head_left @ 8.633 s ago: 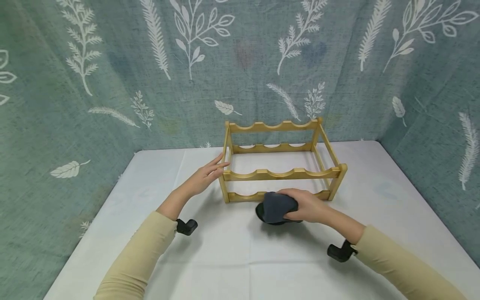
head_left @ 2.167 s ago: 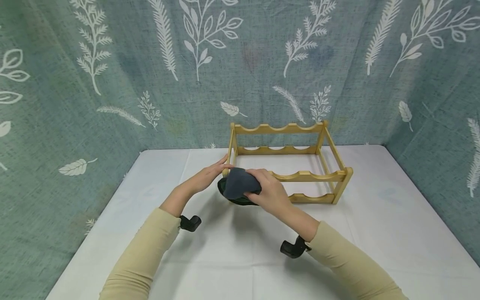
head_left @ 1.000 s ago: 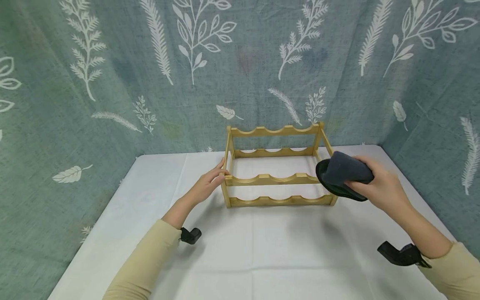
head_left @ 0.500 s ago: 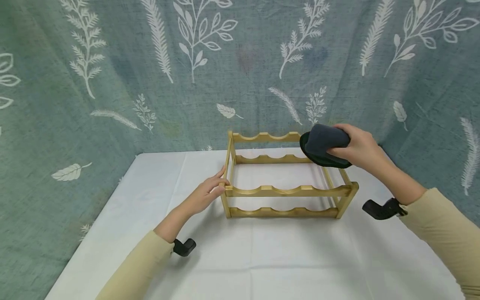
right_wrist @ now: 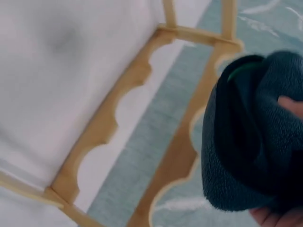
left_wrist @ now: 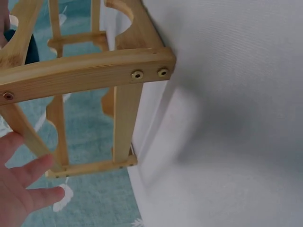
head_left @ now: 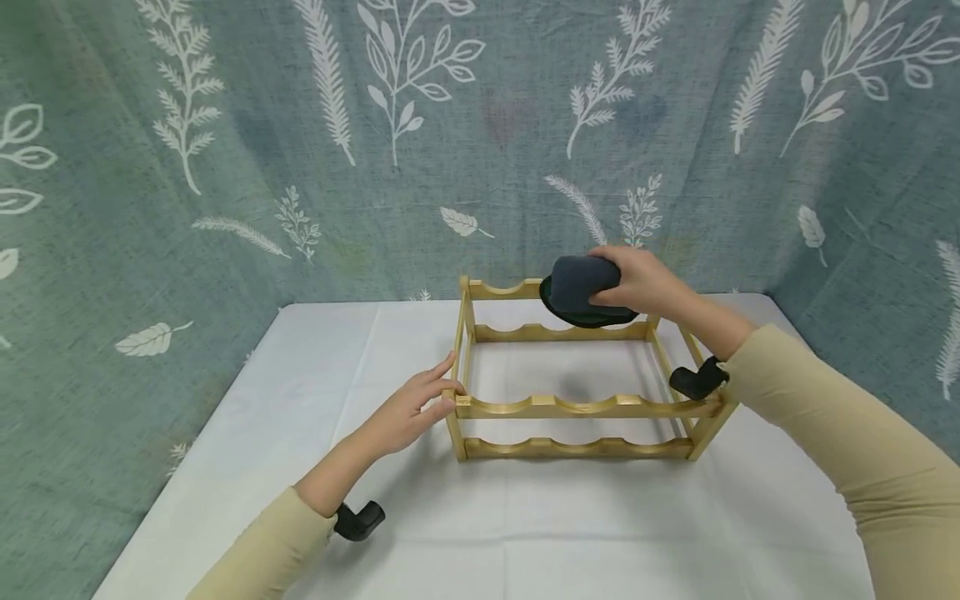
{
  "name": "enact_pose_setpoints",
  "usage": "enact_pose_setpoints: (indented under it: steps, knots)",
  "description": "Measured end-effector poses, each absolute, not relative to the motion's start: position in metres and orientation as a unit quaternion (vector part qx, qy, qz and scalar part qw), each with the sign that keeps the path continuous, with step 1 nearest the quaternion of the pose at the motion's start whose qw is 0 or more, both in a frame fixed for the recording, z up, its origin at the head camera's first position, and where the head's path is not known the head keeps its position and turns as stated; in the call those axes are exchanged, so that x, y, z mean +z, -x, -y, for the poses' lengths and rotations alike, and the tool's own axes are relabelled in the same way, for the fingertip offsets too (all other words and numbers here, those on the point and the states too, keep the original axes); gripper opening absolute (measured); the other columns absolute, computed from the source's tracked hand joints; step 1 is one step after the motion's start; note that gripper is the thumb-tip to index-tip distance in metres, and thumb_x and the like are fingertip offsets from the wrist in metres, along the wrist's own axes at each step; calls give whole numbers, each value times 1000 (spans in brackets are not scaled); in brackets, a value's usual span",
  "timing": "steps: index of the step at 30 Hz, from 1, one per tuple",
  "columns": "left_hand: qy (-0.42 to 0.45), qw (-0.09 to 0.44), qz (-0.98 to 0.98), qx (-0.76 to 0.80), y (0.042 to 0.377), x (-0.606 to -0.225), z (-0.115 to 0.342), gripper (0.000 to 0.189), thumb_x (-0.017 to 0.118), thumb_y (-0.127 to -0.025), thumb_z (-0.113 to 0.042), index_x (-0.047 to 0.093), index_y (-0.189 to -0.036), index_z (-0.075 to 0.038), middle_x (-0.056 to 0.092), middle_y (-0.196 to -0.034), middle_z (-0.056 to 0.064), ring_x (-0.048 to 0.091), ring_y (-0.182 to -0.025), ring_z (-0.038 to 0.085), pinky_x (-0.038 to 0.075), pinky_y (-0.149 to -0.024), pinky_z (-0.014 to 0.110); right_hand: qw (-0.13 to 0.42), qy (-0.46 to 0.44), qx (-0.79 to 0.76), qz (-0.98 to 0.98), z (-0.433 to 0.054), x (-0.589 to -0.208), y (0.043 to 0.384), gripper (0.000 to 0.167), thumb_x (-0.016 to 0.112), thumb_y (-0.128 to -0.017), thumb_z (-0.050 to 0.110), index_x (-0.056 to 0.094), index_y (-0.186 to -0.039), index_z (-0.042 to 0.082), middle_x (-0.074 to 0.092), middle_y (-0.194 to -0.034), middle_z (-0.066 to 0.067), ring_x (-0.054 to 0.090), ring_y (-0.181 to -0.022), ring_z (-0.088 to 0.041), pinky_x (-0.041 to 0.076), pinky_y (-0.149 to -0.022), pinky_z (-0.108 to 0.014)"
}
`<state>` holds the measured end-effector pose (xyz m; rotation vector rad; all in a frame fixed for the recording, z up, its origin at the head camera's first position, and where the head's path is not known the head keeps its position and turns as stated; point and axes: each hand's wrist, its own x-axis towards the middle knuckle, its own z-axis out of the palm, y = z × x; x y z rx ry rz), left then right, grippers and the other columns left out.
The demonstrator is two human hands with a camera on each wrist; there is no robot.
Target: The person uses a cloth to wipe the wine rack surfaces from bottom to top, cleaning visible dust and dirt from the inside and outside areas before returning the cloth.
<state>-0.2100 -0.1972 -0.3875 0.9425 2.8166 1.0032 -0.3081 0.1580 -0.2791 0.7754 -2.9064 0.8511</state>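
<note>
A wooden bottle rack [head_left: 573, 448] with scalloped rails stands on the white table. My left hand [head_left: 408, 410] rests on its left end, thumb and fingers extended against the wood. In the left wrist view the spread fingers of that hand [left_wrist: 23, 187] lie beside the rack's end bars [left_wrist: 85, 71]. My right hand [head_left: 641, 283] grips a bunched dark blue cloth [head_left: 579, 285] with a darker edge, at the rack's upper back rail [head_left: 504, 290]. The right wrist view has the folded cloth [right_wrist: 236, 156] close up, its pile showing, hiding part of a rail.
White cloth covers the table [head_left: 600, 533]. Green-blue fabric with white leaf prints [head_left: 495, 150] hangs behind and at both sides. A black wrist camera [head_left: 360, 521] sits on the left wrist, another wrist camera [head_left: 697, 379] on the right.
The right hand carried the cloth from the front rail to the right end, then to the back rail and leftward along it. The rack and left hand have shifted nearer the front edge.
</note>
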Motion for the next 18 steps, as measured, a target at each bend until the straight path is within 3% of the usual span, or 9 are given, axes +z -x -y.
enact_pose_setpoints:
  steps: [4,9,12,18]
  knots:
    - [-300,-6,-897,325,211,-381,199,33,45,-97,-32,57,-125,-18,29,-149,5,29,-134,32,26,-103,55,-14,-313,236,920,-139,-294,322,65,74,-77,16,45,-134,9,48,-130,-19,48,-113,-37,42,-88,-50]
    - [-253,-6,-896,364,223,-370,192,46,41,-98,-31,38,-140,-12,31,-147,9,26,-135,28,23,-106,51,-69,-373,204,903,-112,-315,339,67,73,-78,18,42,-138,13,46,-132,-18,47,-115,-35,42,-88,-49]
    - [-228,24,-904,361,231,-364,181,58,40,-97,-40,26,-145,-10,22,-151,11,19,-138,28,21,-108,49,-99,-386,187,898,-97,-327,347,65,73,-79,18,43,-137,15,46,-132,-15,47,-117,-33,41,-90,-48]
    - [-206,138,-914,322,238,-356,168,86,39,-90,-60,2,-147,-8,-9,-153,9,-2,-140,28,12,-110,52,-116,-380,135,908,-68,-351,360,64,72,-80,20,44,-137,21,47,-131,-10,45,-119,-28,39,-95,-46]
